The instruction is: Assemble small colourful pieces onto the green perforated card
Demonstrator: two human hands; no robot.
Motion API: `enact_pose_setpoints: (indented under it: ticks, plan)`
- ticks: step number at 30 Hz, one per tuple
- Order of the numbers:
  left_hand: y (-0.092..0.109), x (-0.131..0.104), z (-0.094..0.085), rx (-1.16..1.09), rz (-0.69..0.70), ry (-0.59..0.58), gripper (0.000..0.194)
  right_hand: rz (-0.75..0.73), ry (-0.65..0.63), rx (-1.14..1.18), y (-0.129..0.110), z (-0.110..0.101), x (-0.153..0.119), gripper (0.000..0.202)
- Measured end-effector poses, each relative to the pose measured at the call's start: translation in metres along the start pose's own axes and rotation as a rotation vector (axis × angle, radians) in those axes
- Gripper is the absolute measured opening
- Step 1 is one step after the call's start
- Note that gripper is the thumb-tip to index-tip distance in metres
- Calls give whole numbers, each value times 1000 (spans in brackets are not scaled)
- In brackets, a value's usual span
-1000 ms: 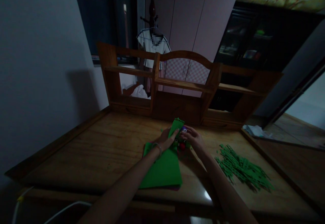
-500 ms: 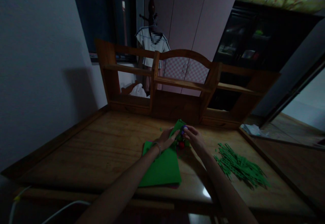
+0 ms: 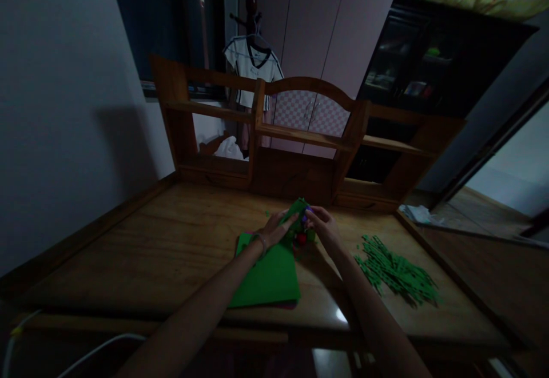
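My left hand is closed on a green sheet, which it holds tilted above the table, thumb on top. My right hand pinches a small purple tool at the right edge of that sheet; its exact kind is too small and dark to make out. Just below the fingers, a small red object and a small green object rest on the wood. Under my left wrist lies a stack of green sheets, with a reddish layer showing at its bottom edge.
A loose pile of narrow green strips, some with holes, lies to the right on the wooden table. Along the table's back stands a wooden shelf unit. A raised wooden edge borders the right side.
The camera view has shifted slightly, so the whole scene sits a little higher and further left. Both hands keep nearly the same place on the sheet and purple tool.
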State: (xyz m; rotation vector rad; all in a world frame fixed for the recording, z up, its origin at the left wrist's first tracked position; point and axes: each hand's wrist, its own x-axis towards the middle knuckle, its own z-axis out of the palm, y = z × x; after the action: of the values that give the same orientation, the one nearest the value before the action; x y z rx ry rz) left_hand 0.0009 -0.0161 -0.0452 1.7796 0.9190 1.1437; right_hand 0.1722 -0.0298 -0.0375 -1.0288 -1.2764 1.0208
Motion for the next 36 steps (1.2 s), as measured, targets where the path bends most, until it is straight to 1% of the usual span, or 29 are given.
enact_pose_setpoints:
  ticks: [6, 12, 17, 22, 27, 30, 34, 36]
  plan:
    - [1, 0, 1, -21, -16, -6, 45, -35, 9, -67, -1, 0, 0, 40]
    - [-2, -1, 1, -29, -47, -34, 45, -29, -31, -62, -2, -1, -3, 39]
    - [-6, -3, 4, -91, -108, 25, 45, -23, -43, -56, 0, -1, -1, 39]
    - [-5, -3, 6, -105, -142, 88, 39, -23, -6, -77, 3, -2, 1, 37]
    - [-3, -1, 8, -91, -136, 118, 39, -50, -12, -46, 0, -2, -1, 38]
    - [-2, -2, 8, -67, -138, 121, 41, -61, -11, -46, -2, -1, -3, 39]
    - [0, -4, 6, -38, -162, 83, 46, -66, 15, -35, -4, 0, -3, 39]
    - [-1, -4, 6, -19, -170, 79, 47, -60, 9, -22, -4, -1, -3, 38]
